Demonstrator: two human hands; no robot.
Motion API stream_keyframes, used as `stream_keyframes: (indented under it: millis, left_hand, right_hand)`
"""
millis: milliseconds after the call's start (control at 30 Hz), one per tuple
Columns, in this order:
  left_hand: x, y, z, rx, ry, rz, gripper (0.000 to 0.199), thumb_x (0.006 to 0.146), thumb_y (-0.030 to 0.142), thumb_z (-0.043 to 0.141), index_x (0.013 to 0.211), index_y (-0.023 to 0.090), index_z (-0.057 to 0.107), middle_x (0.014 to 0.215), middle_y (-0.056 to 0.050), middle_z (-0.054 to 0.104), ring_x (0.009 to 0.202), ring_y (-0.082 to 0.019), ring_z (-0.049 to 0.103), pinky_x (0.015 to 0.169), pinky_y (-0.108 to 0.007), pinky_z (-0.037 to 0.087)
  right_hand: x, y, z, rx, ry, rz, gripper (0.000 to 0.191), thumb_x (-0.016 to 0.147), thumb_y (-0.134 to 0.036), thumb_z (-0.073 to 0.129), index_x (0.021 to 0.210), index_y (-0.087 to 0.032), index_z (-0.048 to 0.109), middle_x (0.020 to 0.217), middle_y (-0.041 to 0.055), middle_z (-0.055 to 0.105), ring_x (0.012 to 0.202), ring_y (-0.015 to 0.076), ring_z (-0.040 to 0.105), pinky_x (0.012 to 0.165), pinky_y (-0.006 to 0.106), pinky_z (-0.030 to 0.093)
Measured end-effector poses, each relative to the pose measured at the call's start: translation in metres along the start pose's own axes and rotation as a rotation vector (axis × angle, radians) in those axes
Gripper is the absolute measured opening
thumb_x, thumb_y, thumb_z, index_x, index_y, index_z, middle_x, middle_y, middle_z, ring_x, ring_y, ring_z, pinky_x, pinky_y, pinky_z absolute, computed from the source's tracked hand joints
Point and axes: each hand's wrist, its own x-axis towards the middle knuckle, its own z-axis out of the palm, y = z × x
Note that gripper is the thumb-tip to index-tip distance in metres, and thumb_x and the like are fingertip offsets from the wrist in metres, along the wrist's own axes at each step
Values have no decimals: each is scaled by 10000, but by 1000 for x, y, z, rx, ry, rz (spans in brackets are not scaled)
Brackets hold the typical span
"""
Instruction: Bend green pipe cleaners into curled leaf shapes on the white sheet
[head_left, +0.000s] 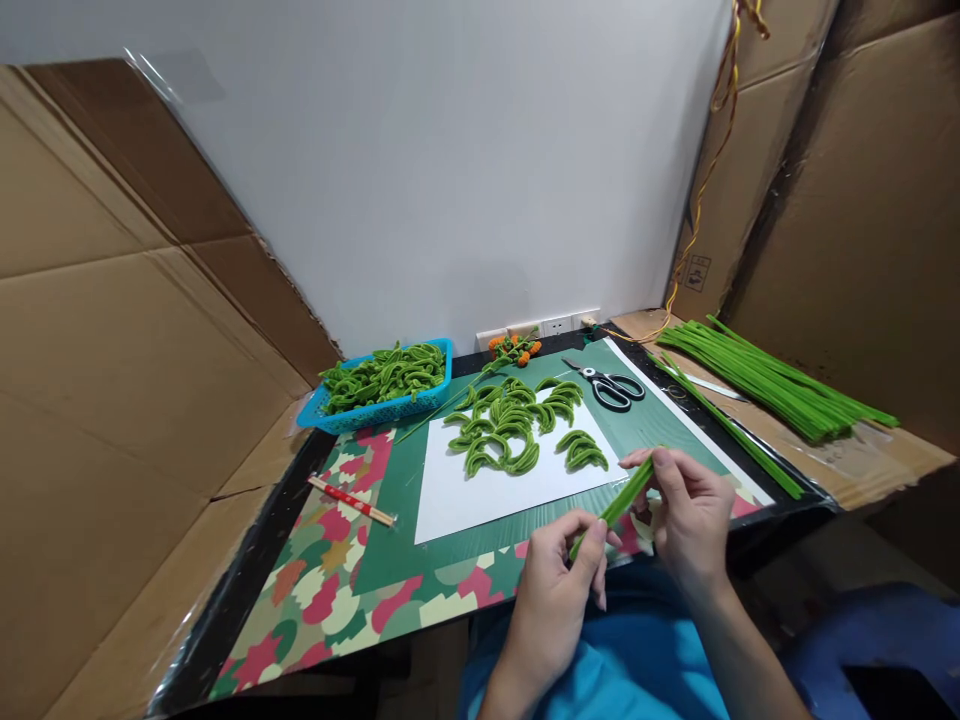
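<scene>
A short bundle of green pipe cleaners [628,493] is stretched between my two hands above the table's front edge. My left hand [564,560] pinches its lower left end, thumb on top. My right hand [686,495] grips the upper right end between thumb and fingers. Beyond them lies a sheet of white paper [450,510] with many curved green pipe cleaner pieces [499,425] on it. A smaller cluster of curved pieces [581,450] sits apart on the paper, nearer my right hand. How many strands I hold cannot be made out.
Black-handled scissors [611,385] lie behind the paper. At the back left stands a blue basket [375,412] heaped with green twisted pieces. Long green pipe cleaners [780,385] are piled at right. A red-wrapped chopstick packet [351,500] and an orange-green flower stem [514,348] also lie there.
</scene>
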Motion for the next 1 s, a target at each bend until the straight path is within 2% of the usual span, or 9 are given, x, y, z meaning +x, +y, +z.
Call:
stream_keyframes:
  millis: [133, 367, 500, 667, 1000]
  left_hand:
    - [1, 0, 1, -20, -11, -2, 417, 1031, 546, 564, 922, 151, 642, 561, 49, 482, 493, -101, 485, 544, -220, 411]
    - [1, -2, 2, -103, -16, -1, 369, 1026, 516, 586, 1128, 162, 589, 576, 70, 486, 489, -99, 448, 503, -203, 426]
    - [0, -3, 1, -124, -7, -6, 370, 1026, 520, 584, 1164, 178, 542, 583, 76, 502, 481, -96, 450, 493, -195, 420]
    - [0, -3, 1, -140, 4, -2, 337, 1038, 522, 563, 1131, 202, 513, 575, 82, 505, 474, -95, 451, 483, -189, 414]
    - [-1, -2, 0, -197, 9, 4, 315, 1048, 526, 543, 1081, 216, 498, 570, 88, 488, 462, -89, 452, 469, -178, 388]
  right_hand:
    - [-2, 3, -3, -60, -85, 16, 335, 933, -479, 760, 872, -153, 801, 526, -28, 530, 456, 109, 464, 412, 221, 383]
    - [-2, -8, -1, -231, -267, -42, 313, 961, -435, 727, 827, -160, 791, 568, -12, 569, 499, 104, 466, 467, 225, 370]
    - [-2, -11, -1, -259, -331, -47, 320, 960, -418, 723, 767, -165, 754, 558, -16, 562, 506, 110, 480, 485, 229, 380]
    - [-1, -8, -2, -286, -371, -41, 378, 969, -421, 711, 688, -169, 684, 557, -12, 565, 519, 119, 502, 506, 236, 403]
    - [-1, -7, -2, -301, -375, -50, 406, 986, -408, 695, 661, -168, 660, 564, -11, 567, 524, 111, 496, 510, 230, 400]
